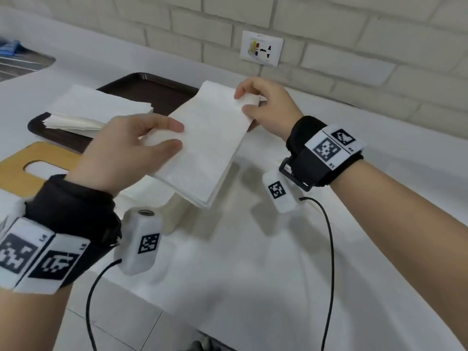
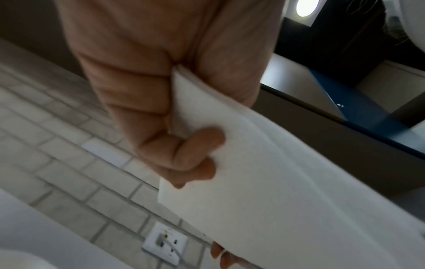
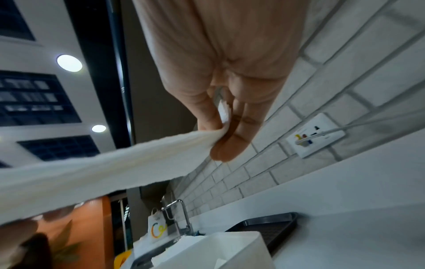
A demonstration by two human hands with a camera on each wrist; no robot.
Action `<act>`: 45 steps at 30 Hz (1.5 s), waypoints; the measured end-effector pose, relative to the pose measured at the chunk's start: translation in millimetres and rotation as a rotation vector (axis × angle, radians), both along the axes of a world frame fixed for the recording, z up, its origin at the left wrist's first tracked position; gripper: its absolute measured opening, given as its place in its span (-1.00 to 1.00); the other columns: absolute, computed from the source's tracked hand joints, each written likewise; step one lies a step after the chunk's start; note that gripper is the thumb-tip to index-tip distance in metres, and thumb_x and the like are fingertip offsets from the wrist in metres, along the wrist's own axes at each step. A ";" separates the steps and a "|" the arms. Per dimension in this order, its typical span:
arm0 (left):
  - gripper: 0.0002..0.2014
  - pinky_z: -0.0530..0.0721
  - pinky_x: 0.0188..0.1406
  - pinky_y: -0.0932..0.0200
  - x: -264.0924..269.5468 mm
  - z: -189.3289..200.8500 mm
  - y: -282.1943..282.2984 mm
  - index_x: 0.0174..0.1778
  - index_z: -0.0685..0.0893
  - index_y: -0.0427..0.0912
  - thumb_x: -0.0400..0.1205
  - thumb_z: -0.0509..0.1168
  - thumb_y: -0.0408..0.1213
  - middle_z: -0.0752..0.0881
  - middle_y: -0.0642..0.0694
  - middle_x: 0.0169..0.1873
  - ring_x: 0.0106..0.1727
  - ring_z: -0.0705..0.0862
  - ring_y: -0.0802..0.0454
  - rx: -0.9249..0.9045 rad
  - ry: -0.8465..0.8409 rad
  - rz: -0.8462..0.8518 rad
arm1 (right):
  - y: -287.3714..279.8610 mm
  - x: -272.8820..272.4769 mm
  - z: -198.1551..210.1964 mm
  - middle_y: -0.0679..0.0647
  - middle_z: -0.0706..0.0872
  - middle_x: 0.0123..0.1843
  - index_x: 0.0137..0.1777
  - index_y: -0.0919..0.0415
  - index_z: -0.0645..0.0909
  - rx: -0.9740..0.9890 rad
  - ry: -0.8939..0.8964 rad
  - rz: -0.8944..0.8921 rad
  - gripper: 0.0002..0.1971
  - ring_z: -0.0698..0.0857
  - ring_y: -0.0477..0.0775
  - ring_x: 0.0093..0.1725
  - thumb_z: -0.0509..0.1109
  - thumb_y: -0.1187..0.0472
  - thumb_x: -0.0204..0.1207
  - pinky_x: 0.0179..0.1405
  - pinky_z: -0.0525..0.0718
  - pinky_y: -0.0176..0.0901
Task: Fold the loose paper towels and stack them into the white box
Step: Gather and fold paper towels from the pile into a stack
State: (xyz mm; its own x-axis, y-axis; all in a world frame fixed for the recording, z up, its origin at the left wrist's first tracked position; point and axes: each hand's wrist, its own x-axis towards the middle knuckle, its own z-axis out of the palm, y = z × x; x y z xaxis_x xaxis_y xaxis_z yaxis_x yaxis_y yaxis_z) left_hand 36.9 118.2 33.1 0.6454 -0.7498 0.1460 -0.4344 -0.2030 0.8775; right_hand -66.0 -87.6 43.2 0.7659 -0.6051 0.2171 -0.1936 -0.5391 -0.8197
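Observation:
A folded white paper towel [image 1: 207,145] hangs in the air over the counter, held by both hands. My left hand [image 1: 162,138] grips its near-left edge, fingers on top and thumb underneath [image 2: 184,145]. My right hand [image 1: 250,102] pinches the far corner between thumb and fingers [image 3: 220,131]. The towel [image 3: 115,172] stretches taut between them. A stack of loose paper towels [image 1: 96,110] lies on the dark brown tray [image 1: 152,89]. The white box [image 3: 218,249] stands under the held towel, mostly hidden in the head view [image 1: 174,216].
A wooden lid with a slot [image 1: 38,158] lies left of the box. A sink [image 1: 20,64] with a faucet [image 3: 181,214] is at the far left. The brick wall behind carries a socket [image 1: 262,48]. The white counter [image 1: 354,148] runs off to the right.

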 end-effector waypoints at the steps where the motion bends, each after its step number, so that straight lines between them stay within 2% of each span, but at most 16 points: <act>1: -0.80 0.59 -0.10 0.28 7.1 1.6 4.6 -0.17 0.69 0.24 0.53 0.40 -0.24 0.70 0.07 0.03 -0.16 0.64 0.19 0.005 0.000 0.020 | 1.3 10.3 -1.3 0.00 0.57 -0.01 -0.13 0.12 0.61 -0.042 0.027 0.002 -0.67 0.65 0.13 -0.13 0.14 0.55 0.46 -0.29 0.78 -0.16; 3: -0.77 0.57 -0.02 0.23 19.9 -0.3 10.7 -0.07 0.68 0.25 0.53 0.39 -0.26 0.67 0.08 0.09 -0.09 0.64 0.20 0.086 -0.032 0.052 | 3.3 30.4 -7.2 0.06 0.61 0.19 -0.01 0.22 0.68 -0.149 0.104 -0.017 -0.67 0.65 0.07 -0.16 0.12 0.52 0.50 -0.11 0.74 -0.21; 5: -0.71 0.51 0.12 0.14 32.3 -10.2 12.2 0.10 0.67 0.17 0.53 0.38 -0.28 0.63 0.01 0.20 0.08 0.63 0.04 0.223 -0.086 0.097 | 7.4 48.3 -15.8 0.13 0.60 0.30 0.08 0.23 0.68 -0.239 0.180 -0.020 -0.65 0.63 0.04 0.01 0.11 0.51 0.53 0.03 0.57 -0.40; 8: -0.61 0.44 0.31 0.04 45.6 -29.7 10.8 0.26 0.62 0.06 0.53 0.38 -0.33 0.54 -0.11 0.35 0.32 0.51 -0.12 0.400 -0.118 0.123 | 15.9 68.5 -28.5 0.17 0.53 0.38 0.19 0.22 0.66 -0.303 0.330 -0.010 -0.62 0.57 0.10 0.29 0.10 0.51 0.57 -0.02 0.37 -0.54; 10: -0.60 0.41 0.26 0.09 51.0 -39.3 10.6 0.29 0.60 0.04 0.54 0.37 -0.34 0.48 -0.12 0.39 0.33 0.48 -0.13 0.482 -0.105 0.139 | 21.9 77.3 -34.8 0.20 0.53 0.38 0.23 0.21 0.64 -0.330 0.425 0.015 -0.62 0.59 0.14 0.27 0.09 0.49 0.59 -0.02 0.40 -0.50; 14: -0.57 0.34 0.10 0.21 53.9 -49.7 6.3 0.36 0.55 -0.05 0.56 0.35 -0.35 0.46 -0.14 0.40 0.36 0.44 -0.13 0.554 -0.160 0.144 | 27.6 89.5 -43.6 0.19 0.52 0.40 0.28 0.21 0.63 -0.356 0.617 0.030 -0.61 0.61 0.18 0.27 0.10 0.46 0.59 0.21 0.51 -0.26; 19: -0.45 0.41 -0.01 0.19 55.6 -55.3 -3.5 0.44 0.47 -0.09 0.51 0.39 -0.41 0.46 -0.18 0.38 0.32 0.49 -0.14 0.730 -0.210 0.090 | 29.5 104.0 -54.8 0.22 0.51 0.38 0.30 0.27 0.60 -0.400 0.795 -0.013 -0.65 0.62 0.25 0.24 0.12 0.41 0.60 0.26 0.59 -0.07; 25: -0.55 0.52 0.24 0.07 53.8 -56.1 -15.7 0.33 0.56 -0.26 0.50 0.41 -0.31 0.60 -0.23 0.23 0.27 0.56 -0.16 0.988 -0.429 -0.039 | 29.7 110.7 -59.3 0.21 0.54 0.36 0.33 0.28 0.55 -0.549 0.942 0.092 -0.64 0.60 0.26 0.27 0.11 0.40 0.59 0.29 0.57 0.00; 28: -0.76 0.60 0.16 0.06 49.9 -61.7 -17.1 0.13 0.64 -0.19 0.58 0.24 -0.23 0.59 -0.13 0.08 0.04 0.52 -0.06 0.967 -0.646 -0.028 | 31.3 111.1 -60.1 0.15 0.42 0.42 0.28 0.30 0.55 -0.705 0.895 0.177 -0.69 0.46 0.23 0.37 0.16 0.36 0.58 0.33 0.49 -0.01; 30: -0.68 0.51 0.15 0.09 46.8 -62.9 -18.2 0.24 0.58 -0.05 0.55 0.25 -0.15 0.49 -0.07 0.19 0.20 0.44 -0.06 0.953 -0.755 -0.031 | 30.8 111.5 -62.2 0.06 0.39 0.45 0.24 0.24 0.60 -0.792 0.837 0.255 -0.71 0.38 0.18 0.39 0.16 0.31 0.59 0.37 0.43 -0.02; 31: -0.58 0.45 0.23 0.07 45.7 -63.6 -19.8 0.34 0.51 0.04 0.54 0.28 -0.10 0.45 -0.05 0.29 0.32 0.39 -0.08 0.958 -0.777 -0.072 | 30.9 111.4 -62.5 0.05 0.41 0.45 0.26 0.19 0.59 -0.754 0.835 0.286 -0.69 0.41 0.17 0.39 0.16 0.29 0.58 0.38 0.45 0.00; 33: -0.51 0.37 0.40 0.05 44.0 -62.9 -22.7 0.46 0.36 0.20 0.58 0.22 -0.01 0.39 -0.02 0.42 0.41 0.38 -0.10 0.955 -0.670 -0.150 | 30.3 111.3 -62.3 0.07 0.44 0.46 0.40 0.07 0.49 -0.681 0.913 0.379 -0.61 0.47 0.18 0.38 0.20 0.22 0.58 0.37 0.48 0.03; 35: -0.50 0.35 0.40 0.05 40.9 -62.4 -24.1 0.51 0.26 0.26 0.62 0.13 0.07 0.38 -0.01 0.46 0.41 0.44 -0.09 0.992 -0.564 -0.183 | 28.9 110.9 -61.9 0.04 0.39 0.53 0.54 -0.05 0.31 -0.636 0.987 0.447 -0.46 0.45 0.13 0.43 0.31 0.13 0.56 0.36 0.43 -0.12; 38: -0.50 0.36 0.34 0.06 38.5 -64.5 -28.2 0.52 0.27 0.18 0.64 0.10 0.08 0.44 -0.03 0.42 0.40 0.45 -0.06 1.062 -0.617 -0.264 | 28.7 113.9 -61.5 0.00 0.30 0.60 0.60 -0.11 0.17 -0.619 1.049 0.495 -0.30 0.39 0.07 0.50 0.40 0.03 0.51 0.30 0.37 -0.21; 42: -0.52 0.43 0.19 0.10 37.2 -64.2 -32.5 0.52 0.28 0.04 0.67 0.06 0.04 0.54 -0.06 0.28 0.31 0.50 -0.06 1.133 -0.677 -0.339 | 28.9 118.2 -63.1 0.04 0.30 0.61 0.62 -0.12 0.12 -0.638 1.065 0.500 -0.27 0.39 0.07 0.50 0.40 0.03 0.51 0.07 0.28 -0.34; 45: -0.50 0.43 0.30 0.11 31.0 -58.8 -30.3 0.57 0.24 0.08 0.68 0.08 0.00 0.49 -0.01 0.38 0.37 0.47 -0.05 1.153 -0.672 -0.319 | 29.9 117.9 -64.7 0.05 0.31 0.59 0.62 -0.12 0.11 -0.674 1.041 0.499 -0.28 0.38 0.09 0.51 0.39 0.01 0.52 0.16 0.34 -0.29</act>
